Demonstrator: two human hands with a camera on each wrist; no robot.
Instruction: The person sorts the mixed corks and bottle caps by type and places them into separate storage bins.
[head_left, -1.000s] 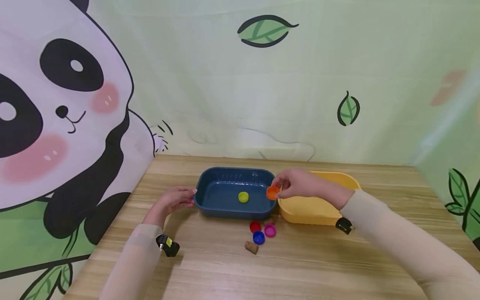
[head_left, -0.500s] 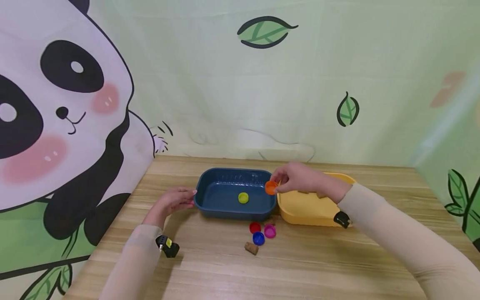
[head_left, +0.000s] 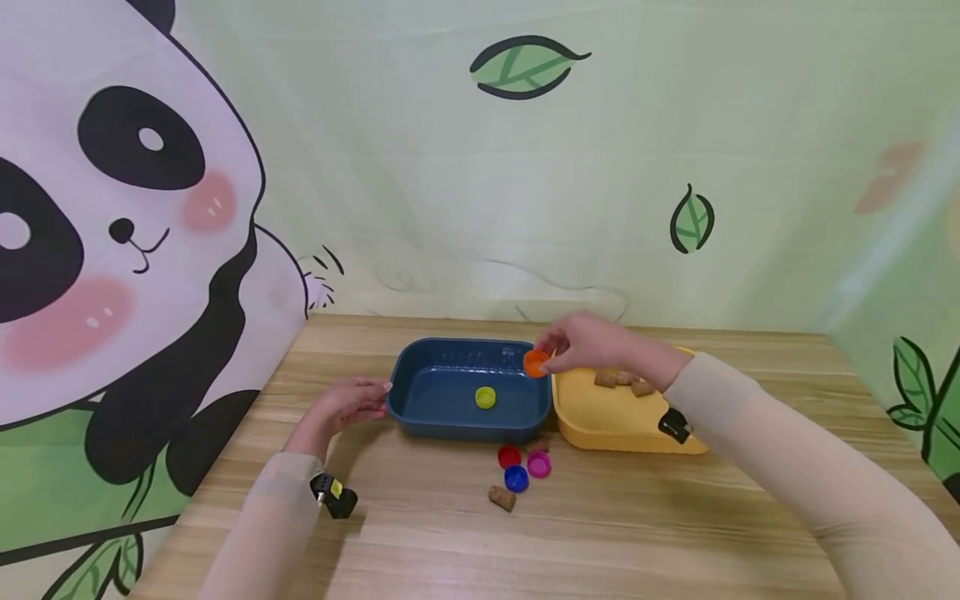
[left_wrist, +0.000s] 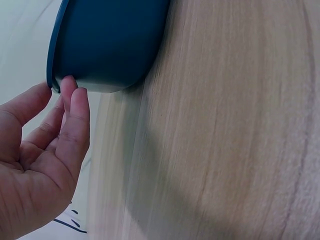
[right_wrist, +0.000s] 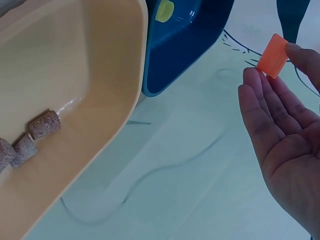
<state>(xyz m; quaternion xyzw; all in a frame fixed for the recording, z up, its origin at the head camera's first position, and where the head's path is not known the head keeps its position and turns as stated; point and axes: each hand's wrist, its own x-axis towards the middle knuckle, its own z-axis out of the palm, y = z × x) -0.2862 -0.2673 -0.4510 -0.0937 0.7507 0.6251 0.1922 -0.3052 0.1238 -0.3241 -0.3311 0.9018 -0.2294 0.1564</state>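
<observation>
Nearest on the desk (head_left: 637, 533): a cork (head_left: 502, 498), then a blue cap (head_left: 516, 477), pink cap (head_left: 538, 464) and red cap (head_left: 509, 457), bunched before the blue tray (head_left: 465, 430). Left hand (head_left: 348, 404) lightly holds that tray's left rim, thumb and fingertips — presumably steadying it. Inside, a lime cap (head_left: 485, 397) with room all round. Yellow tray (head_left: 600, 421) alongside; loose corks (head_left: 606, 379) in it, number uncertain behind the forearm. Right hand (head_left: 588, 342) pinches an orange cap (head_left: 536, 363), raised near the blue tray's far right corner — likely to clear the edge.
</observation>
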